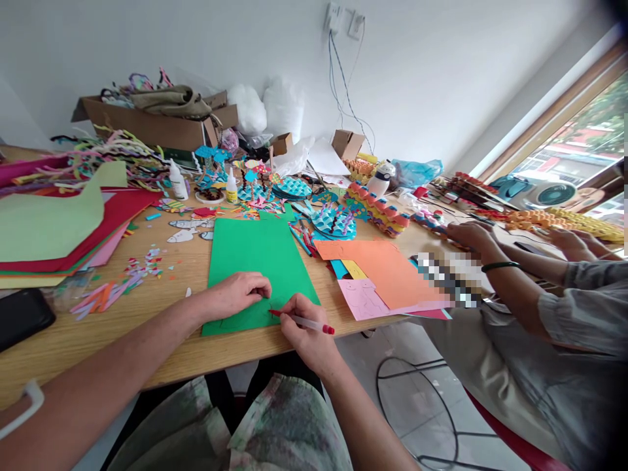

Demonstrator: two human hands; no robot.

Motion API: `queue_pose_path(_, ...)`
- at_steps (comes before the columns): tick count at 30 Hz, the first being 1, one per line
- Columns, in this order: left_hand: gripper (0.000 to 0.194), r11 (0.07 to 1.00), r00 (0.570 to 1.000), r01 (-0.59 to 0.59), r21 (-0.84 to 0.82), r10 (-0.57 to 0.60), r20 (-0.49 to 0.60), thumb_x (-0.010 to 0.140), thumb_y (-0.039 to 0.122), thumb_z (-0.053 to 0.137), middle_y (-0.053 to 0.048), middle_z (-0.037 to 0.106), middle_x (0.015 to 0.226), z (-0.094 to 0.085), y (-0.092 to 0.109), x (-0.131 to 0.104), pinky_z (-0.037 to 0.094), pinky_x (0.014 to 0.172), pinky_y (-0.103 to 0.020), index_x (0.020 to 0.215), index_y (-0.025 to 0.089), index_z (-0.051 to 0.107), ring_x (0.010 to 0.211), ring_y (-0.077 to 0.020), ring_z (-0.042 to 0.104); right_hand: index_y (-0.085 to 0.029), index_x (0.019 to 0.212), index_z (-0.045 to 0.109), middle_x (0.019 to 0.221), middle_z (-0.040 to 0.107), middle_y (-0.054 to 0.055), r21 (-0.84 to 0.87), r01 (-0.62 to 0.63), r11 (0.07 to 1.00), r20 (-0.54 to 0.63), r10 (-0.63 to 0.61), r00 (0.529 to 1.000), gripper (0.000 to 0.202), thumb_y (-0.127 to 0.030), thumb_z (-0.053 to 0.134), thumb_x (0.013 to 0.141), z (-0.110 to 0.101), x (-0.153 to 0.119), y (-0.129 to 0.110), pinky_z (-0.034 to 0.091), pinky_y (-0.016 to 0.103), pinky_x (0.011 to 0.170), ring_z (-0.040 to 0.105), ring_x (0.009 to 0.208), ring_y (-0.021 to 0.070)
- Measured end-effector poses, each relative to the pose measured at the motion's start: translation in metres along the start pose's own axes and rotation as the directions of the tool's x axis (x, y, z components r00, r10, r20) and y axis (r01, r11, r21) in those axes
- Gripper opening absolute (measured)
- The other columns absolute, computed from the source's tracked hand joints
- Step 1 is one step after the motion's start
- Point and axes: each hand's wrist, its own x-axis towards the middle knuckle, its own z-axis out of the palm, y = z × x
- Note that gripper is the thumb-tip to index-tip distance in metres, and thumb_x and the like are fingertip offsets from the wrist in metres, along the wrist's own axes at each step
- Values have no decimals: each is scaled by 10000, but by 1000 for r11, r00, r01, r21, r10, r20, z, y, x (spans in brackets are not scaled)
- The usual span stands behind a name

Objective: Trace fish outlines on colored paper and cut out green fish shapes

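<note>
A sheet of green paper [260,261] lies on the table in front of me. My left hand [240,294] rests on its lower part, fingers loosely bent against the paper and holding nothing. Near the sheet's lower right edge, my right hand [307,333] is closed around a pen [309,323] with a pale barrel and red ends. The pen's tip meets the paper beside a few thin dark drawn lines. To the right, an orange sheet [387,271] overlaps a pink sheet [360,301] with line drawings on it.
Stacked coloured paper [49,229], a black phone [24,318] and paper scraps [142,265] lie left. Behind are glue bottles [178,181], blue paper crafts [333,222] and a cardboard box [147,127]. Another person's hands [471,239] are at the table on the right.
</note>
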Motion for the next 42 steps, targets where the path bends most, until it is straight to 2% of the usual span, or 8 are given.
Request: queue_pose_path(42, 155, 1000, 1000, -4, 6, 4, -1, 760, 48, 489, -18, 617, 843, 1, 0, -1, 397, 754, -226, 798, 150, 600, 833, -145, 549, -186, 600, 465, 467, 404, -68, 6, -12, 1000, 6, 12, 1000, 87, -150, 457, 679, 0, 1, -1, 225, 193, 415, 320, 424, 73)
